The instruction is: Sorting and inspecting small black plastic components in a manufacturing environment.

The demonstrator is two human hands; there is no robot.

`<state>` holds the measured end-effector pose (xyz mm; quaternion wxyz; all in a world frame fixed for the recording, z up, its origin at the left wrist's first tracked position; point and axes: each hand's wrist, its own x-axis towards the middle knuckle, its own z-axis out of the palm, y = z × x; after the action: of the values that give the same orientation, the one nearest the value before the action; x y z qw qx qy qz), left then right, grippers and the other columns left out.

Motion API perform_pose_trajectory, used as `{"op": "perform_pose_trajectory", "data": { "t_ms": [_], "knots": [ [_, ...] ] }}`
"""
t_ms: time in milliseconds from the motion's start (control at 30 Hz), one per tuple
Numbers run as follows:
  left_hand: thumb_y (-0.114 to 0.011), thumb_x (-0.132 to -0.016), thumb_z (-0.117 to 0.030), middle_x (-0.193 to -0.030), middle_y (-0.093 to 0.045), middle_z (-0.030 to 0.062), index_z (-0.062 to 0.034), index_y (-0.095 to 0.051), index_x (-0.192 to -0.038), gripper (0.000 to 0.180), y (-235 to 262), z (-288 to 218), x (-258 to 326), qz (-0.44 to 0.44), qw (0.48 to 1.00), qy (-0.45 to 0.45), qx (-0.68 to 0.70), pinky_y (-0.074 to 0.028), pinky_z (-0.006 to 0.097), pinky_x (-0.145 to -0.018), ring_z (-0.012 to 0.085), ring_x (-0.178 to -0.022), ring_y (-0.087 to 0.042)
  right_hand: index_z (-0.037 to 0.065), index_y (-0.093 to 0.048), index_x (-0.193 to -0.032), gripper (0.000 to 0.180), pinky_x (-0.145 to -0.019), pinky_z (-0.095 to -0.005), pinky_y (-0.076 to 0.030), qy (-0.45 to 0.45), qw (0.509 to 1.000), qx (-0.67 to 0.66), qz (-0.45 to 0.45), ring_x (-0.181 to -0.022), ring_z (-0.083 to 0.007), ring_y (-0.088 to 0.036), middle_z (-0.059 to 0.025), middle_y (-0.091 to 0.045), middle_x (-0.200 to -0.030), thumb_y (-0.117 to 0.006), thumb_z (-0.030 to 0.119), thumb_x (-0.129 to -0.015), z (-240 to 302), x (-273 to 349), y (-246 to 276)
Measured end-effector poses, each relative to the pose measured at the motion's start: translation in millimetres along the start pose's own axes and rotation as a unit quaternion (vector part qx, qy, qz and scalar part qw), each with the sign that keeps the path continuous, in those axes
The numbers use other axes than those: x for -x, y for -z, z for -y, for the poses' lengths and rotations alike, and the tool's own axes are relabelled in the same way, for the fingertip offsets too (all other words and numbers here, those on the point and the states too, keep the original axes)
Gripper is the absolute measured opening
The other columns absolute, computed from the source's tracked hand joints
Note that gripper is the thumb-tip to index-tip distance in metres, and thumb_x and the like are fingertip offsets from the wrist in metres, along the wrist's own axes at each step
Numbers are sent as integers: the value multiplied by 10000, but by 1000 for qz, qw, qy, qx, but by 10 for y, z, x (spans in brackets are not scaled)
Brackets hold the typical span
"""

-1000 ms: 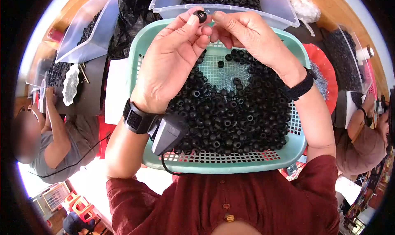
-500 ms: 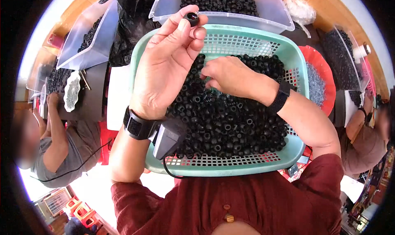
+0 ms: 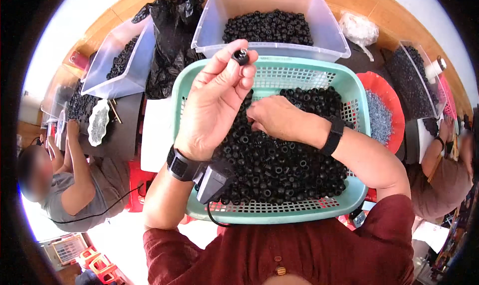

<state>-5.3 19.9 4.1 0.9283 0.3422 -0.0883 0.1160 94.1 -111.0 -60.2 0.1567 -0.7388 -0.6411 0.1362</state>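
Observation:
My left hand (image 3: 212, 103) is raised over the far left of a green plastic basket (image 3: 272, 215), palm turned up. Between its thumb and fingers it pinches a small round black plastic part (image 3: 240, 58), with a shiny metal coil like a spring showing in its top. Many like parts, a pile of black plastic pieces (image 3: 284, 170), fill the basket. My right hand (image 3: 279, 118) is down over the pile near the basket's middle, fingers curled and drawn together. Whatever its fingertips may hold is hidden.
Beyond the basket stands a clear bin (image 3: 272, 48) of black parts; another bin (image 3: 107, 88) and a black plastic bag (image 3: 172, 45) are left of it. At right, a red scalloped tray (image 3: 397, 125) holds small silvery-blue pieces. Co-workers sit on both sides.
The whole view has shifted, so the basket and hands appear lower. The black part in my left hand is tilted differently, showing the coil more clearly. My right hand stays over the pile.

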Motion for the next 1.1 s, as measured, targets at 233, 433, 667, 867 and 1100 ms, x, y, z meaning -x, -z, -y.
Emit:
{"op": "perform_pose_trajectory", "data": {
  "t_ms": [233, 433, 667, 867, 1100],
  "knots": [
    [-537, -932, -78, -1113, -595, 81, -16, -539, -1225, 299, -10, 35, 40, -72, 996, -6, -50, -466, 249, -862, 119, -926, -571, 17, -638, -808, 185, -617, -368, -490, -52, 964, -179, -191, -675, -268, -644, -127, -651, -718, -727, 172, -760, 34, 51, 584],
    [-548, -922, -63, -1059, -614, 60, -17, -548, -1208, 290, -19, 44, 20, -104, 990, 23, -96, -457, 236, -855, 110, -910, -570, -8, -607, -852, 132, -562, -181, -413, -41, 864, -415, -281, -667, -12, -520, -1, -630, -773, -673, 106, -848, 25, 111, 898],
    [-555, -920, -66, -1034, -615, 47, -27, -563, -1150, 233, 35, 83, 14, -115, 988, 33, -94, -458, 235, -842, 108, -896, -574, 8, -579, -882, 140, -612, -194, -446, 42, 863, -326, -384, -751, -71, -604, -34, -643, -798, -685, 83, -830, 190, 155, 853],
    [-558, -921, -74, -1020, -614, 37, -37, -564, -1143, 225, 34, 95, 27, -119, 987, 43, -102, -453, 236, -848, 102, -907, -573, -10, -547, -900, 154, -747, -246, -502, 41, 857, -365, -363, -844, -107, -636, -54, -649, -851, -674, 41, -830, 280, 177, 862],
    [-563, -920, -80, -1013, -607, 27, -40, -568, -1139, 223, 34, 99, 20, -117, 985, 44, -118, -453, 239, -846, 100, -904, -571, 10, -566, -913, 148, -684, -228, -465, 23, 849, -381, -367, -815, -85, -616, -23, -650, -824, -674, 79, -839, 195, 146, 861]
  ]
}}
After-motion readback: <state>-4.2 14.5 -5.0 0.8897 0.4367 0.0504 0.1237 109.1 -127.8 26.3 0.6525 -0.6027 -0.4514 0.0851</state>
